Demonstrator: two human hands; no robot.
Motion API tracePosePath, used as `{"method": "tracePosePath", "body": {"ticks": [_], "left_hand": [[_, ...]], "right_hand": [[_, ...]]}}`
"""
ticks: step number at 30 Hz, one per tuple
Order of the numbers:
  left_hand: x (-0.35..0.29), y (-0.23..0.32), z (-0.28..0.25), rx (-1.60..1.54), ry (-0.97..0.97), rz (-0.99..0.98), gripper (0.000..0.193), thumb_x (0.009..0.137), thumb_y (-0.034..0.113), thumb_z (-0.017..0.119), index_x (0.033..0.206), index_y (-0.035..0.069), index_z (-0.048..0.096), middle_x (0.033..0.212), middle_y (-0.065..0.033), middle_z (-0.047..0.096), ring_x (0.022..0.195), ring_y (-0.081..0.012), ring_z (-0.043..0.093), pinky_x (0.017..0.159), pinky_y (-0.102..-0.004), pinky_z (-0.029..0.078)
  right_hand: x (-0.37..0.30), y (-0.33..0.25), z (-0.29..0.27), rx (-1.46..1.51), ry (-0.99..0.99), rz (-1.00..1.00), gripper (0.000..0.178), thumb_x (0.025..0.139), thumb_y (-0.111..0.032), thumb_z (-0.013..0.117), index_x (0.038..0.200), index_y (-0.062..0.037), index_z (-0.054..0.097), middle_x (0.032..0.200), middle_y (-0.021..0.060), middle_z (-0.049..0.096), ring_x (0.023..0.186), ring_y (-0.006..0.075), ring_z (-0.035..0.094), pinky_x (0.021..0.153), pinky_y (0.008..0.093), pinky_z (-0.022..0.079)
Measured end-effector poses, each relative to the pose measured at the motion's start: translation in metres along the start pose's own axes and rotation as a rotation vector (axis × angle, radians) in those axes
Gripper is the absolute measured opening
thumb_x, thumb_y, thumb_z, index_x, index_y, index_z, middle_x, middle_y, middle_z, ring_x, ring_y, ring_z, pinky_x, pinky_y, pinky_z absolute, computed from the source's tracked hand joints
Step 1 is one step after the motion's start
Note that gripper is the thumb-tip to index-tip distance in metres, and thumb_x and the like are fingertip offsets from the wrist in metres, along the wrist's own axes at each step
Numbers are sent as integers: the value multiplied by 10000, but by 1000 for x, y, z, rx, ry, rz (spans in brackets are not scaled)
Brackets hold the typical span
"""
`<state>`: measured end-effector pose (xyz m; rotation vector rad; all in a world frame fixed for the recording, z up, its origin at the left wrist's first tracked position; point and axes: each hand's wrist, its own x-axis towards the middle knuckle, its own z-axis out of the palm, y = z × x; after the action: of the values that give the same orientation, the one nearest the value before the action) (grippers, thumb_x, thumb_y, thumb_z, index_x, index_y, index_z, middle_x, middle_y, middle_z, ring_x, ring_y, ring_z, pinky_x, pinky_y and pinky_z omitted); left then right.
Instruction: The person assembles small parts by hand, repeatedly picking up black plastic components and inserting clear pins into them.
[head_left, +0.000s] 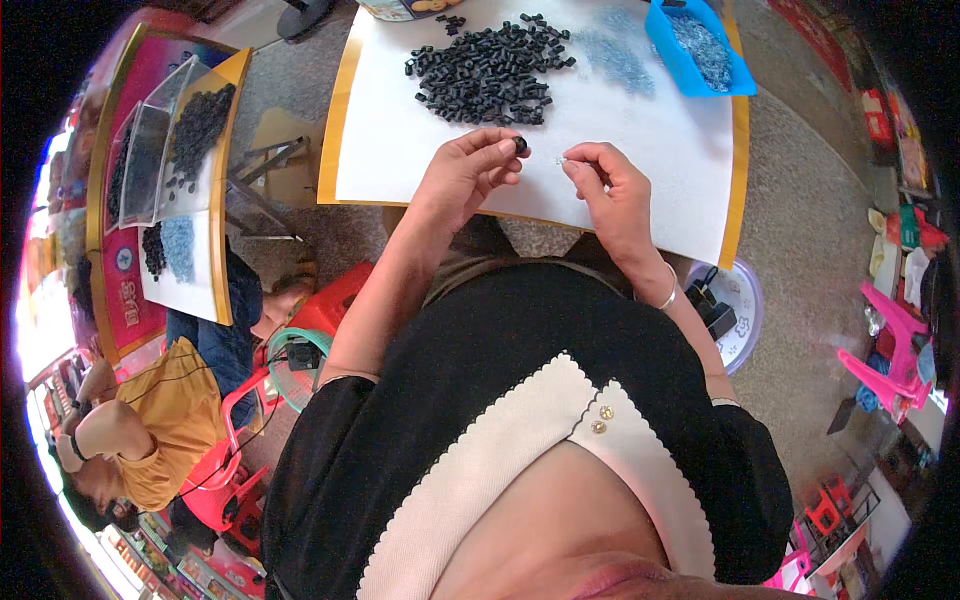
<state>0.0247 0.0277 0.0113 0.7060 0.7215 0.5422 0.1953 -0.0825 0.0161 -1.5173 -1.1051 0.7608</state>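
Note:
Over the near edge of a white-topped table (pixel 400 168), my left hand (pixel 470 170) pinches a small black plastic piece (pixel 520 146) between thumb and fingertips. Just to its right, the thumb and index finger of my right hand (pixel 618 195) are closed on a tiny clear piece (pixel 560 160), too small to make out well. A small gap separates the two pieces. Beyond my hands lies a heap of black plastic pieces (pixel 490 75). Small clear bluish pieces (pixel 618 55) are scattered right of the heap, and more fill a blue tray (pixel 740 78) at the far right corner.
Another table (pixel 190 290) at the left bears black pieces, bluish pieces and a clear box (pixel 150 160). A person in an orange shirt (pixel 180 430) sits beside it. A green basket (pixel 310 375) stands by my left arm, a pale basin (pixel 745 310) at my right, pink stools (pixel 895 345) farther right.

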Motion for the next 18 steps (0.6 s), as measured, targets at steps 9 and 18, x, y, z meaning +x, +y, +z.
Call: {"method": "tracePosePath", "body": {"ticks": [9,18], "left_hand": [[-9,-10,5,-303,-156,-67,249,937,72,567,1156,-47,568,976,-97,637,791,-116,624,723,-218,548],[-19,-9,9,139,-35,59,243,913,76,611,1125,-43,607,909,-74,645,768,-123,614,717,-243,525]], "right_hand": [[8,-18,11,48,1,-52,103,864,-83,651,949,-25,656,848,46,659,701,86,573,625,243,467],[9,-20,8,-309,-108,-348,76,863,-88,631,914,-37,654,815,99,634,718,221,626,655,299,494]]}}
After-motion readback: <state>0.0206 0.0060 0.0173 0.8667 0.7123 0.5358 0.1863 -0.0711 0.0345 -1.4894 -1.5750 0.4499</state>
